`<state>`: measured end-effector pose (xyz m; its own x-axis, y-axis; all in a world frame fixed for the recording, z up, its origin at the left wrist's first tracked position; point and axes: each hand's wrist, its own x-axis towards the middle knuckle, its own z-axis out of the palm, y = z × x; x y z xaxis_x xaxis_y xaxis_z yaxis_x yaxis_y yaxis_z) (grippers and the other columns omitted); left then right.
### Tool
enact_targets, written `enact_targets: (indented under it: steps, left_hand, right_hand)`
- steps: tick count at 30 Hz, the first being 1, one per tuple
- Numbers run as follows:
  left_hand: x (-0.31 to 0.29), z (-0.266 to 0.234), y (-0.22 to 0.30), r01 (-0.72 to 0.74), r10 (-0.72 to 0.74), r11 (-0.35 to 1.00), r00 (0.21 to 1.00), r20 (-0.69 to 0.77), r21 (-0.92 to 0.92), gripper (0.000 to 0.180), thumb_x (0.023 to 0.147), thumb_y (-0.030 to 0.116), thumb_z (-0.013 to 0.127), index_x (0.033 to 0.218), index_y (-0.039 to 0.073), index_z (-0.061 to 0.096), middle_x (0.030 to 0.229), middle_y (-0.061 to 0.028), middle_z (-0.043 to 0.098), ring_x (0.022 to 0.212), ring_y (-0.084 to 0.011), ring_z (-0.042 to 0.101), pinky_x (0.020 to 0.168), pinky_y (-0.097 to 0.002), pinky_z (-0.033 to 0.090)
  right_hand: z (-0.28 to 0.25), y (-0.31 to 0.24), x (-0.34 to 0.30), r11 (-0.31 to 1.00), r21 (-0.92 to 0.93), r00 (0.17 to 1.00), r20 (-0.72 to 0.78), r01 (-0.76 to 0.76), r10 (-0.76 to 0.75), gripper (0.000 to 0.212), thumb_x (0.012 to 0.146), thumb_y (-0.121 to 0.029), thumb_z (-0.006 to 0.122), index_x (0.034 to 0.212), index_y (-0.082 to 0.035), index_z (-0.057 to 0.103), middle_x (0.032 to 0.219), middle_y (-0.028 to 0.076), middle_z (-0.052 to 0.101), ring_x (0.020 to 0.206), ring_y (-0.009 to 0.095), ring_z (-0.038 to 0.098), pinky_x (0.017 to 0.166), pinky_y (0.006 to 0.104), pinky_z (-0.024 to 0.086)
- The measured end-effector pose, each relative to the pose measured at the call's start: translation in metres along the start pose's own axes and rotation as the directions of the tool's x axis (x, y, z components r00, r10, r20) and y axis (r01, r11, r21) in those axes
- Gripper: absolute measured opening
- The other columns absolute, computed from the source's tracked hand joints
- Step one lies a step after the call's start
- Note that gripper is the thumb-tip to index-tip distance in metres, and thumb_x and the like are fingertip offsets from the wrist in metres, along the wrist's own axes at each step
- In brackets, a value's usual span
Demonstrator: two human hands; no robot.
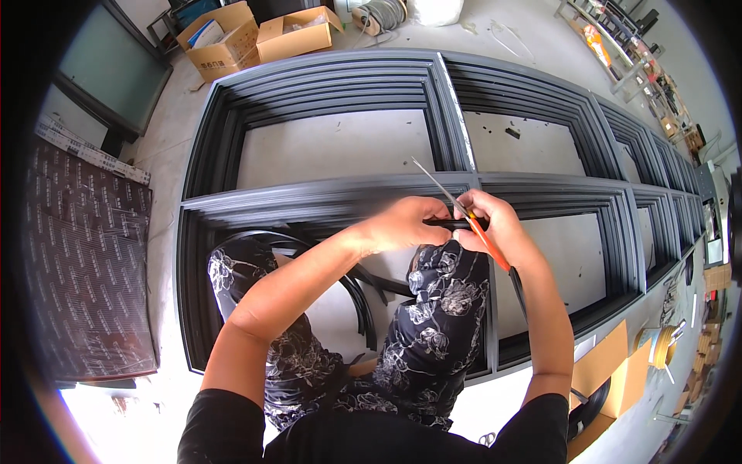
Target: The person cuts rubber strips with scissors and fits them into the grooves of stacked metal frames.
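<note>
Above my right knee, both hands meet over the stacked dark grey window frames [332,188]. My left hand [410,223] is closed, thumb and fingers pinching a short black strip [439,223], which looks like rubber seal. The fingers of my right hand [495,220] are bent around the strip's other end. Also in my right hand are long pointed scissors [488,246] with an orange handle, the steel blades slanting up and left, away from my fingers. More black strips [357,305] curl between my legs inside the frame opening. My left wrist is slightly blurred.
Two open cardboard boxes [224,48] and a cable spool [380,15] stand beyond the frames. At left lies a dark patterned sheet stack [89,263]. Another open carton [618,371] with black coils sits at lower right, beside a yellow roll [661,346]. Shelving runs along the right.
</note>
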<state>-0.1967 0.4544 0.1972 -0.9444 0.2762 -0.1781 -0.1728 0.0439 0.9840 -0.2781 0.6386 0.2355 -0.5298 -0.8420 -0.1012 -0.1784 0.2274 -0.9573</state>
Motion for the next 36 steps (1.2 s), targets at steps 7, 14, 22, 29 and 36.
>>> enact_targets:
  steps: [7,14,22,29,36]
  left_hand:
    - [0.001,-0.049,0.001,0.13,0.004,0.947,0.91,-0.415,0.295,0.03,0.069,0.02,0.061,0.086,-0.005,0.063,0.072,-0.0145,0.062,0.07,-0.0199,0.058,0.068,-0.0335,0.047]
    - [-0.063,-0.254,-0.029,0.403,-0.013,0.897,0.438,-0.899,0.183,0.021,0.076,0.024,0.064,0.08,0.004,0.067,0.068,-0.0035,0.061,0.059,-0.0141,0.055,0.055,-0.0284,0.044]
    - [-0.139,-0.17,-0.006,0.106,-0.028,0.993,0.6,-0.8,0.045,0.019,0.082,0.023,0.06,0.075,0.005,0.059,0.063,0.0025,0.05,0.056,-0.0063,0.044,0.053,-0.0208,0.035]
    - [-0.175,-0.078,-0.036,-0.058,-0.154,0.96,0.708,-0.689,-0.274,0.015,0.082,0.015,0.065,0.087,0.001,0.058,0.075,-0.0003,0.057,0.063,-0.0054,0.05,0.056,-0.0176,0.041]
    - [-0.184,-0.066,-0.063,-0.007,-0.162,0.969,0.74,-0.653,-0.249,0.016,0.084,0.013,0.064,0.089,0.0,0.058,0.079,0.0007,0.057,0.073,-0.0046,0.052,0.068,-0.0181,0.042]
  right_hand:
    - [0.015,0.014,0.044,0.941,-0.292,0.871,-0.402,0.171,-0.283,0.037,0.071,-0.006,0.075,0.101,-0.002,0.052,0.084,0.002,0.059,0.079,0.013,0.056,0.076,0.0267,0.045]
    - [0.029,-0.007,0.03,0.911,-0.096,0.668,-0.65,0.4,-0.362,0.028,0.079,0.001,0.068,0.101,-0.004,0.052,0.087,0.001,0.058,0.08,0.008,0.057,0.074,0.0215,0.047]
    - [0.134,0.026,0.01,0.775,0.568,0.957,0.097,-0.278,0.272,0.029,0.089,-0.029,0.059,0.097,-0.003,0.049,0.075,0.007,0.056,0.053,0.008,0.049,0.048,0.0209,0.04]
    - [0.164,0.012,0.024,0.894,0.245,0.899,0.332,-0.376,0.287,0.032,0.089,-0.033,0.058,0.098,-0.003,0.05,0.076,0.007,0.057,0.055,0.007,0.048,0.05,0.0197,0.039]
    - [0.194,0.013,0.035,0.846,0.328,0.877,0.385,-0.421,0.287,0.033,0.09,-0.034,0.057,0.101,-0.004,0.05,0.078,0.006,0.057,0.057,0.007,0.047,0.051,0.0195,0.038]
